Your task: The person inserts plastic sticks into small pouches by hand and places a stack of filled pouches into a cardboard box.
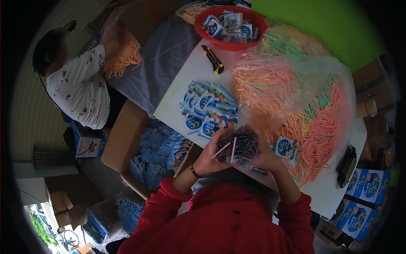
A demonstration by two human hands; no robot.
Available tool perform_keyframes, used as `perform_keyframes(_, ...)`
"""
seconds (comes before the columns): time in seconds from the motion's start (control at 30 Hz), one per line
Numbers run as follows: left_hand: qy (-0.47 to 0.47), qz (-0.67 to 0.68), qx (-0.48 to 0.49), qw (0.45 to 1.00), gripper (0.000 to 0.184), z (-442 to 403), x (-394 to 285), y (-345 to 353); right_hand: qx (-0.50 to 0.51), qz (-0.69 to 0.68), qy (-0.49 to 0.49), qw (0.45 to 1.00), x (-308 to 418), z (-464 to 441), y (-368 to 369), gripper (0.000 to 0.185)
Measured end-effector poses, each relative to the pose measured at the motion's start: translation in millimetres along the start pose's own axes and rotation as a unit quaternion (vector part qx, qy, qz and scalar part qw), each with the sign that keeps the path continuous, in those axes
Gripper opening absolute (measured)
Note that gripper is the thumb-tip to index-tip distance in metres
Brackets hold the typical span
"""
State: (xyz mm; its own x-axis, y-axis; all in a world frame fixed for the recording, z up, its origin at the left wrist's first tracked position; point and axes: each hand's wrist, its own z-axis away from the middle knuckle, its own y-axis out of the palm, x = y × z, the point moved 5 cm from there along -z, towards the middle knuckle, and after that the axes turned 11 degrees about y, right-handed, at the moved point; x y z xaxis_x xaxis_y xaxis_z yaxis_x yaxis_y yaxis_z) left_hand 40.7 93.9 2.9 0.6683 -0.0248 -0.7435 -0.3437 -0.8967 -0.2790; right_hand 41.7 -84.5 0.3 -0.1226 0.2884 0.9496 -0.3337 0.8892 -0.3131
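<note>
My left hand [208, 155] and my right hand [268, 157] grip opposite sides of a dark, shiny, see-through plastic bundle [243, 148] at the table's near edge. Its exact contents are hard to make out. Two thin pink sticks [233, 149] lie across it, one close to my left fingers. Just beyond my left hand, several blue-and-white printed packets [207, 106] are spread in an overlapping pile. Beside my right hand lies a single printed packet [287, 148], resting on a heap of loose pink, orange and green sticks [315, 135].
Large clear bags of sticks [266, 80] cover the table's right side. A red basin [230, 45] holds packets; a utility knife [212, 59] lies near it. An open carton [127, 137] of blue packets stands left. Another person [80, 89] handles sticks at far left.
</note>
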Motion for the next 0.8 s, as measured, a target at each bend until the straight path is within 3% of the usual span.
perform_keyframes(0.07,-0.031,0.025,-0.017,0.999,0.109,9.7,6.0,6.7,0.011,-0.07,0.085,0.994,4.8,5.5,3.4,0.108)
perform_keyframes(0.2,-0.054,0.078,-0.025,0.995,0.104,15.7,23.6,7.7,0.01,-0.052,0.031,0.998,5.4,-1.7,-2.0,0.121)
perform_keyframes(0.3,-0.051,0.068,-0.027,0.996,0.102,13.3,22.3,9.1,-0.035,0.001,0.01,0.999,22.7,3.9,-8.2,0.111)
perform_keyframes(0.37,-0.043,0.064,-0.029,0.997,0.101,10.9,21.2,8.0,-0.142,0.155,-0.064,0.976,47.4,10.0,-17.9,0.084)
perform_keyframes(0.4,-0.051,0.061,-0.027,0.996,0.1,9.9,20.4,7.4,-0.138,0.153,-0.064,0.976,60.2,9.3,-16.6,0.084)
perform_keyframes(0.47,-0.058,0.059,-0.022,0.996,0.1,9.5,19.6,7.8,-0.103,0.334,0.007,0.937,77.7,2.3,-3.8,0.054)
perform_keyframes(0.5,-0.051,0.05,-0.026,0.997,0.1,8.5,19.2,7.9,-0.106,0.334,0.007,0.937,77.2,-0.3,-2.2,0.054)
perform_keyframes(0.57,-0.044,0.042,-0.027,0.998,0.1,6.9,18.3,9.0,-0.103,0.3,-0.04,0.947,78.3,-5.4,0.7,0.037)
perform_keyframes(0.7,-0.053,0.034,-0.023,0.998,0.099,11.0,18.8,5.4,-0.101,0.197,-0.002,0.975,86.5,-10.6,-3.5,0.03)
perform_keyframes(0.77,-0.079,0.028,-0.006,0.996,0.099,13.5,20.2,6.0,-0.059,0.368,-0.134,0.918,103.1,-9.0,14.1,0.028)
perform_keyframes(0.8,-0.056,0.036,-0.015,0.998,0.101,9.9,15.9,5.8,-0.061,0.369,-0.131,0.918,100.8,-10.4,17.8,0.028)
